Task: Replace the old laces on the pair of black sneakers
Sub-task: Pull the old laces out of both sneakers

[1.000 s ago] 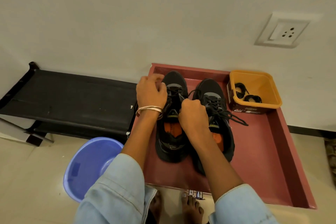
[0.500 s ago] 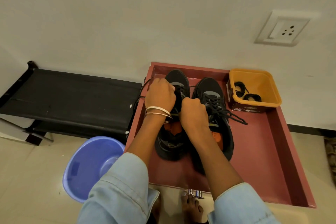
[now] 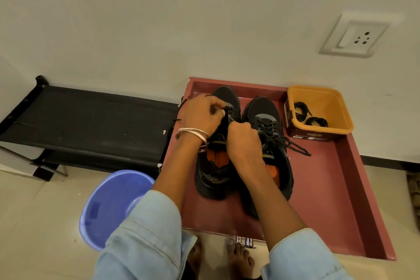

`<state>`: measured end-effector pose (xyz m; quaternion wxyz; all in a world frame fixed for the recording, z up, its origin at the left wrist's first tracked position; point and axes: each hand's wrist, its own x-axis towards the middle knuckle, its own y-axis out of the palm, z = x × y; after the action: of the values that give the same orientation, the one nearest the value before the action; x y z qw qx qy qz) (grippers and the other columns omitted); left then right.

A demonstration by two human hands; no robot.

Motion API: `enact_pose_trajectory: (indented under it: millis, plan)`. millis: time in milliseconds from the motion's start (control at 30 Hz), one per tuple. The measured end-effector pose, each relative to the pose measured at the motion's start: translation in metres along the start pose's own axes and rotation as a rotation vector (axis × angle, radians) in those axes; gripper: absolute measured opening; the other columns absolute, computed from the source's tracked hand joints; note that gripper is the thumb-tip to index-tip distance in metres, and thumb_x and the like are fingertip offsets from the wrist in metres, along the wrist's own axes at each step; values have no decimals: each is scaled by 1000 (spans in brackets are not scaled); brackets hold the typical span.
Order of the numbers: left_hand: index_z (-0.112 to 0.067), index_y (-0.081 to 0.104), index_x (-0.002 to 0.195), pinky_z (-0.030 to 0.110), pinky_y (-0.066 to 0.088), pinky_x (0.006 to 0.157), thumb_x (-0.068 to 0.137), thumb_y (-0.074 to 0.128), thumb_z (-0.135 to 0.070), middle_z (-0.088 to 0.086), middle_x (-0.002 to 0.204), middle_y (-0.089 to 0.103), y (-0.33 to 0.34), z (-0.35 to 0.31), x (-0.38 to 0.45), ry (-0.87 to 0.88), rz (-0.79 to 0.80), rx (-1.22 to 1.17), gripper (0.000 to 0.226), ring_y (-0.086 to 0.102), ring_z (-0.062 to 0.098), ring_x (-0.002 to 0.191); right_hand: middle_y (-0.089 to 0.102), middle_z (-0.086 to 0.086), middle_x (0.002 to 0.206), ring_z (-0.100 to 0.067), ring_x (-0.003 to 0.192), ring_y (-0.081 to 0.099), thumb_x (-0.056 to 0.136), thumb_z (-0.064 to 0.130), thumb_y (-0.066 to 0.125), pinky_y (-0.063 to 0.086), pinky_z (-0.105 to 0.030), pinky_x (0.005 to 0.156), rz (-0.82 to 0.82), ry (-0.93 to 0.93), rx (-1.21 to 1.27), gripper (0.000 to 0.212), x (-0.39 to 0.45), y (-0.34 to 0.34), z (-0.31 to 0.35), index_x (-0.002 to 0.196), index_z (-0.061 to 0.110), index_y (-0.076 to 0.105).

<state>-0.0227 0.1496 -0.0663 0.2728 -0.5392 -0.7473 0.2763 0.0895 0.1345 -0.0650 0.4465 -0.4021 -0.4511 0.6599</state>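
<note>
Two black sneakers stand side by side, toes to the wall, on a dark red tray (image 3: 329,188). The left sneaker (image 3: 216,175) has orange lining showing. My left hand (image 3: 202,113), with bangles on the wrist, pinches its black lace near the upper eyelets. My right hand (image 3: 244,141) is curled over the same shoe's tongue and grips the lace there. The right sneaker (image 3: 270,125) is fully laced, with loose lace ends trailing right. A yellow tub (image 3: 327,102) at the tray's back right holds coiled black laces (image 3: 309,116).
A black low rack (image 3: 91,125) stands left of the tray against the wall. A blue plastic basin (image 3: 109,207) sits on the floor by my left sleeve. A wall socket (image 3: 354,36) is at the upper right. My bare feet (image 3: 238,259) are at the tray's front edge.
My left hand has moved right from the tray's left edge onto the left sneaker's laces. My right hand has stayed over the tongue.
</note>
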Motion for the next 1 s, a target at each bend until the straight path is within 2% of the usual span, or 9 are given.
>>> enact_pose_trajectory:
  millis: [33,100,400,467,567,667,733,867,1000]
  plan:
    - [-27,70,108,39,47,91,86,63,-24,-1,109,62,4,-1,0,31,41,219,23,60,19,99,48,-12,83,-33,86,57,93,-4,44,39,-34,63,7,-3,-3,12,0,-1,0,88,5,50]
    - [-30,67,115,46,45,93,89,59,-31,3,118,56,12,-1,0,42,61,439,27,56,24,108,55,-16,96,-34,91,59,94,-2,43,39,-33,64,21,0,-15,13,0,-2,1,99,2,54]
    - [-15,65,105,46,50,82,95,49,-22,8,116,55,30,-3,-3,13,-44,489,20,58,30,94,59,-17,99,-35,92,61,94,-2,42,39,-33,63,8,-11,-15,16,0,-2,2,100,1,57]
    - [-8,60,104,42,49,76,95,45,-22,10,109,56,26,-1,-1,-12,-94,379,22,57,28,89,59,-17,97,-35,90,60,93,-3,43,39,-33,63,9,-8,-17,15,0,-2,1,98,1,56]
    - [-3,55,90,35,40,64,92,45,-17,9,87,57,12,8,6,-224,-300,-25,18,51,24,76,59,-17,94,-35,86,61,92,-6,45,40,-34,62,-7,-10,-22,13,0,-1,0,94,1,56]
    - [0,57,82,35,48,64,88,48,-13,14,76,63,-3,15,11,-384,-551,-453,17,59,28,71,58,-16,92,-35,84,61,91,-6,46,40,-33,60,-14,-9,-19,13,0,0,2,87,4,53]
    - [-3,58,85,29,46,64,90,49,-14,4,74,61,-10,17,13,-400,-610,-577,15,56,19,70,57,-15,90,-34,83,61,91,-7,46,40,-33,60,-28,-2,-20,14,0,1,2,86,4,52]
    - [-18,58,81,23,49,68,86,61,-13,-5,77,60,-14,19,13,-201,-451,-677,7,56,8,70,60,-14,89,-32,79,61,91,-8,45,39,-31,58,-73,1,-36,15,-3,2,3,85,5,52]
    - [-23,63,99,16,52,72,78,68,-6,-2,89,63,-2,10,7,15,-211,-386,28,60,7,75,60,-13,91,-32,83,62,93,-4,44,38,-31,59,-110,4,-37,13,-5,1,5,90,5,53]
